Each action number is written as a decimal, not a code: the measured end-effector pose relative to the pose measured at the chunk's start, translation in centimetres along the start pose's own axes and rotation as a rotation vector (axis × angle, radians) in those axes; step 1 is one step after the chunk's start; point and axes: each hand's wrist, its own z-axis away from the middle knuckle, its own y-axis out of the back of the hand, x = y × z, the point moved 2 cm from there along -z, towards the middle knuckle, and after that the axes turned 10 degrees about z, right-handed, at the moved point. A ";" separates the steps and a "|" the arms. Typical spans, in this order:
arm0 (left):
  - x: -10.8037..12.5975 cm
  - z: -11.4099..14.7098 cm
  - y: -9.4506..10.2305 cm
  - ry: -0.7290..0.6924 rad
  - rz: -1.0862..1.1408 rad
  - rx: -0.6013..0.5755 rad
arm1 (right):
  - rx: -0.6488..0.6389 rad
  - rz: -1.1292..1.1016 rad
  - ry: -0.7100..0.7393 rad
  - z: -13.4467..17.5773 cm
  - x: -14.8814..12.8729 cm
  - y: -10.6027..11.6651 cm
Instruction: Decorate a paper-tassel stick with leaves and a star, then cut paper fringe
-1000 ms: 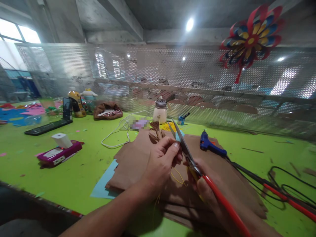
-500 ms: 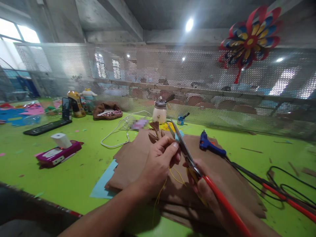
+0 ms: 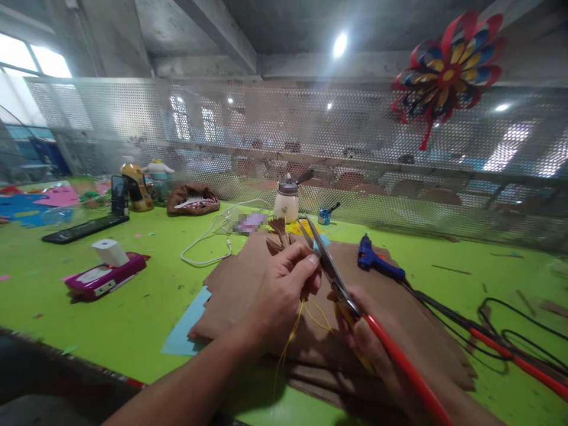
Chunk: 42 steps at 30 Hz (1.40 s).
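Note:
My left hand (image 3: 288, 281) is pinched closed over a stack of brown paper (image 3: 231, 296). A yellow thread (image 3: 293, 337) hangs in a loop and loose ends from beneath its fingers. At the fingertips shows a bit of light blue paper (image 3: 322, 240); whether it is held or lies behind, I cannot tell. My right hand (image 3: 361, 325) grips scissors (image 3: 335, 275) with one red and one yellow handle visible. Their blades are parted and point up beside the left fingertips. Just beyond the left hand lies a fringed brown paper piece (image 3: 278, 232).
A blue glue gun (image 3: 379, 263) and dark cables (image 3: 461, 322) lie at right. Behind stand a cream jar (image 3: 286, 204) and a small blue bottle (image 3: 325, 216). At left are a purple power strip (image 3: 106, 278), a phone (image 3: 119, 195) and a white cable (image 3: 199, 262).
My left hand has shifted very slightly to the left. The scissors stay nearly in place, blades still parted.

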 end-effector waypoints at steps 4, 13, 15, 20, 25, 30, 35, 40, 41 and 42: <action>0.0 0.0 0.0 -0.011 0.006 -0.012 | 0.010 0.007 -0.065 0.4 0.5 -0.3; 0.2 -0.1 0.2 0.004 0.036 -0.026 | -0.061 -0.040 -0.055 0.1 -0.7 0.7; 0.2 -0.1 0.3 0.006 0.053 -0.034 | -0.063 -0.070 -0.048 0.0 -0.8 0.6; 0.2 -0.3 0.4 0.004 0.070 -0.045 | -0.077 -0.127 0.015 -0.2 -0.8 0.5; 0.1 -0.3 0.5 0.000 0.053 -0.058 | -0.012 -0.134 0.007 -0.1 -1.0 0.4; 0.1 -0.4 0.6 -0.006 0.050 -0.071 | -0.036 -0.112 0.002 0.0 -0.8 0.4; 0.1 -0.5 0.6 -0.016 0.066 -0.076 | -0.053 -0.131 0.036 -0.2 -0.4 0.5; 0.0 -0.5 0.7 -0.005 0.060 -0.068 | -0.048 -0.152 0.025 -0.2 0.2 0.3; 0.1 -0.5 0.7 -0.007 0.063 -0.067 | -0.053 -0.156 0.021 -0.1 0.2 0.3; 0.1 -0.5 0.7 -0.007 0.066 -0.068 | -0.058 -0.157 0.016 -0.1 0.2 0.3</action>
